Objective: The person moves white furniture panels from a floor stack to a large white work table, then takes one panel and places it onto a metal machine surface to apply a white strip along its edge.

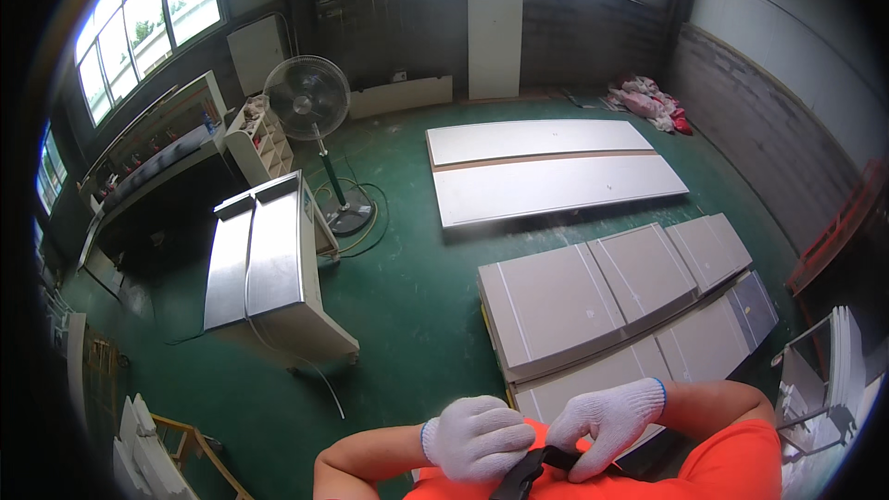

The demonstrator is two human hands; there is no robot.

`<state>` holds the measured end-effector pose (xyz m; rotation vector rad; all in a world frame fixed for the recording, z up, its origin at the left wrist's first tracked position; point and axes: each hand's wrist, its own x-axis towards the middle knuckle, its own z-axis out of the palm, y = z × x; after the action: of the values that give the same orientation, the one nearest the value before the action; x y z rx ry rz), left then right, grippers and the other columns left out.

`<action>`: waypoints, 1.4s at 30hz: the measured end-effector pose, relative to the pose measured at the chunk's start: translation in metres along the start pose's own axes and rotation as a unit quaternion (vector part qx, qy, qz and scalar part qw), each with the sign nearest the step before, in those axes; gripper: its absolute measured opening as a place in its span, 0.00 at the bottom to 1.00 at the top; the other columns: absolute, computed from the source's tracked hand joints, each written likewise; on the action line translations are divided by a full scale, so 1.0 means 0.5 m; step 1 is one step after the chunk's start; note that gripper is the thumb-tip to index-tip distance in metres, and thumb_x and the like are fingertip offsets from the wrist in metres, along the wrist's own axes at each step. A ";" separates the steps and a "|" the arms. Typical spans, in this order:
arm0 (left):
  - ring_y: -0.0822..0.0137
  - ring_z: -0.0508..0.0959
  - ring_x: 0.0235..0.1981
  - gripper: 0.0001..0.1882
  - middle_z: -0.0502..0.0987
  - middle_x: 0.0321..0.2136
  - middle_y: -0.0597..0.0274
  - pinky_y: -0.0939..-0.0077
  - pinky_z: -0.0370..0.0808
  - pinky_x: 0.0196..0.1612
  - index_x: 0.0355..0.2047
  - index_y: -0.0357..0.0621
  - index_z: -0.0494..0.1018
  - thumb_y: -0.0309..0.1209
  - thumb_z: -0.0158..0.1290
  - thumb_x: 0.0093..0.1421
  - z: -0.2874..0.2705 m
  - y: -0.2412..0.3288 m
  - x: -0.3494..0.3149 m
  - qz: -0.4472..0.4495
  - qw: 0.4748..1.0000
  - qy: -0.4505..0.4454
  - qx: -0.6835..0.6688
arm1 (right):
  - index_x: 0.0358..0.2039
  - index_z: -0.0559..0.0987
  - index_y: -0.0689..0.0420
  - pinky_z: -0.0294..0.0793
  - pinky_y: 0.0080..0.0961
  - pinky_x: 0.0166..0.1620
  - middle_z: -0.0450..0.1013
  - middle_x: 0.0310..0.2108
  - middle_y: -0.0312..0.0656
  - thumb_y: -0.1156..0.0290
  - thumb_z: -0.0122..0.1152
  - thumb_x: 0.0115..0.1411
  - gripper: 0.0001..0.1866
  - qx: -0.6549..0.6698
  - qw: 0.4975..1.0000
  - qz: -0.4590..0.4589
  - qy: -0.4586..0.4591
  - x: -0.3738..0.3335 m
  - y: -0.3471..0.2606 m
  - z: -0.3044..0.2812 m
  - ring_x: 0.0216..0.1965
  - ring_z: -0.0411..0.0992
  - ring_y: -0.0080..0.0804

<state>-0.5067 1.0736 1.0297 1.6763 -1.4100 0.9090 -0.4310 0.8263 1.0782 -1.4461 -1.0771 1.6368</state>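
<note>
head view: both hands are seen at the lower edge, held close against the chest of an orange shirt (741,458). the left hand (477,440), in a white knitted glove with a blue cuff, is curled nearly closed, and its fingers (505,444) are wrapped over the upper end of a black strap (530,470). the right hand (607,421), gloved alike, is bent with its fingers (593,463) pressed down on the same strap just beside the left hand; the two gloves are touching. whether the strap is fully clamped by the right hand cannot be told. the strap is located between the hands, lying on the shirt and running down toward the lower edge.

ahead of the hands, grey-white panels (611,301) are laid in rows on the green floor (407,296). two long white boards (546,167) are laid farther off. to the left, a metal-topped cabinet (269,259) is placed near a standing fan (310,102). a tall white board (494,23) is leaned upright under the windows.
</note>
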 end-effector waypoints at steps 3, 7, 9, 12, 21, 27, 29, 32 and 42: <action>0.55 0.82 0.33 0.07 0.82 0.38 0.51 0.66 0.79 0.33 0.35 0.40 0.76 0.29 0.59 0.59 -0.014 -0.134 -0.027 0.051 0.997 0.006 -0.060 | 0.37 0.83 0.63 0.74 0.33 0.42 0.76 0.30 0.44 0.69 0.70 0.63 0.10 -0.049 0.997 -0.037 0.043 0.017 -0.014 -0.119 0.34 0.74 0.36; 0.57 0.81 0.33 0.06 0.79 0.37 0.52 0.67 0.79 0.33 0.34 0.38 0.75 0.27 0.59 0.59 -0.098 -0.323 -0.090 0.027 0.993 -0.012 -0.113 | 0.44 0.84 0.65 0.77 0.31 0.45 0.79 0.34 0.43 0.74 0.69 0.60 0.13 0.065 0.993 -0.088 0.031 0.082 -0.011 -0.291 0.38 0.77 0.34; 0.60 0.81 0.31 0.05 0.79 0.34 0.56 0.68 0.78 0.33 0.33 0.41 0.75 0.26 0.60 0.59 -0.156 -0.445 -0.154 -0.035 0.993 -0.031 -0.111 | 0.51 0.83 0.66 0.78 0.29 0.49 0.81 0.39 0.43 0.77 0.70 0.57 0.20 0.151 0.980 -0.049 0.121 0.130 0.036 -0.369 0.41 0.78 0.31; 0.61 0.80 0.27 0.03 0.80 0.30 0.62 0.69 0.77 0.32 0.31 0.44 0.76 0.23 0.60 0.58 -0.184 -0.652 -0.265 -0.200 0.977 -0.027 -0.075 | 0.51 0.82 0.68 0.79 0.26 0.49 0.82 0.41 0.44 0.75 0.67 0.62 0.18 0.338 0.813 0.011 0.473 0.263 0.177 -0.435 0.41 0.79 0.28; 0.77 0.74 0.27 0.11 0.79 0.24 0.65 0.77 0.73 0.31 0.30 0.35 0.77 0.31 0.56 0.66 -0.091 -1.113 -0.454 -0.627 0.720 -0.202 -0.217 | 0.52 0.82 0.65 0.80 0.27 0.50 0.83 0.43 0.43 0.63 0.68 0.64 0.21 0.372 0.624 0.184 0.662 0.478 0.416 -0.488 0.43 0.80 0.28; 0.70 0.77 0.28 0.16 0.78 0.24 0.61 0.71 0.76 0.36 0.34 0.36 0.79 0.39 0.58 0.66 0.147 -1.322 -0.325 -0.471 0.684 -0.503 -0.239 | 0.50 0.85 0.61 0.79 0.30 0.55 0.83 0.46 0.48 0.55 0.67 0.62 0.24 0.379 0.498 0.295 0.722 0.498 0.497 -0.542 0.48 0.82 0.38; 0.70 0.77 0.30 0.16 0.78 0.26 0.61 0.71 0.76 0.37 0.35 0.35 0.79 0.39 0.58 0.66 0.199 -1.365 -0.314 -0.482 0.654 -0.517 -0.270 | 0.50 0.85 0.61 0.79 0.31 0.55 0.83 0.46 0.49 0.52 0.66 0.61 0.26 0.382 0.490 0.322 0.715 0.489 0.507 -0.600 0.48 0.82 0.41; 0.66 0.79 0.35 0.18 0.81 0.30 0.57 0.70 0.77 0.42 0.39 0.35 0.80 0.42 0.57 0.66 0.255 -1.446 -0.295 -0.471 0.615 -0.563 -0.289 | 0.50 0.84 0.61 0.78 0.33 0.56 0.83 0.48 0.51 0.49 0.64 0.61 0.28 0.432 0.525 0.298 0.670 0.441 0.505 -0.718 0.51 0.81 0.45; 0.56 0.85 0.43 0.20 0.85 0.38 0.50 0.65 0.78 0.50 0.44 0.39 0.82 0.44 0.56 0.67 0.421 -1.909 -0.339 -0.406 0.562 -0.675 -0.254 | 0.52 0.84 0.60 0.80 0.38 0.55 0.83 0.48 0.53 0.49 0.66 0.60 0.29 0.428 0.352 0.379 0.741 0.427 0.705 -1.013 0.51 0.81 0.47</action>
<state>0.4241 1.0703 0.6865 2.1135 -1.1127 -1.5373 0.0495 0.9413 0.6517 -1.6786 1.4760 0.2931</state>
